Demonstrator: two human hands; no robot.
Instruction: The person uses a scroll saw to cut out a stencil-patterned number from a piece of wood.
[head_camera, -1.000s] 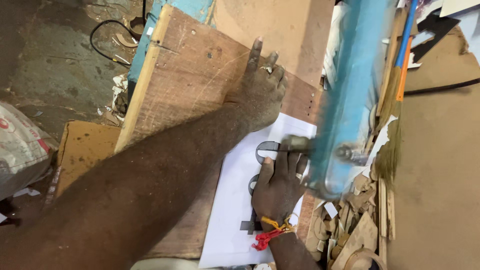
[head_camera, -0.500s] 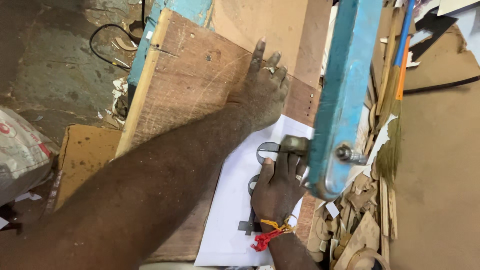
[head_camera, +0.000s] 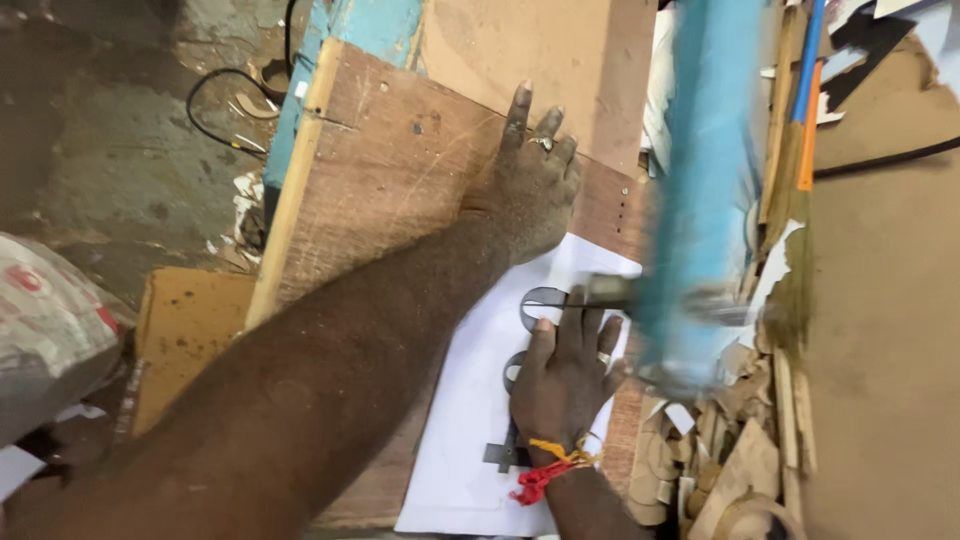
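Observation:
A brown wooden board (head_camera: 380, 190) lies under a white paper sheet (head_camera: 470, 420) printed with dark shapes. My left hand (head_camera: 530, 175) is flat on the board's far part, fingers spread a little, a ring on one finger. My right hand (head_camera: 565, 385), with a ring and a red and yellow wrist thread, presses flat on the paper. Its fingertips are beside a small metal piece (head_camera: 600, 292) at the foot of a blue machine arm (head_camera: 705, 200). The blue arm is blurred. My left forearm hides part of the board and paper.
Wood offcuts and scraps (head_camera: 730, 460) are piled at the right of the board. A brown sheet (head_camera: 880, 330) fills the far right. A black cable (head_camera: 225, 100) lies on the dirty floor at the left, near a cardboard piece (head_camera: 180, 330) and a sack (head_camera: 45, 330).
Both hands stay pressed in about the same places. The blue machine arm has shifted slightly and is now blurred.

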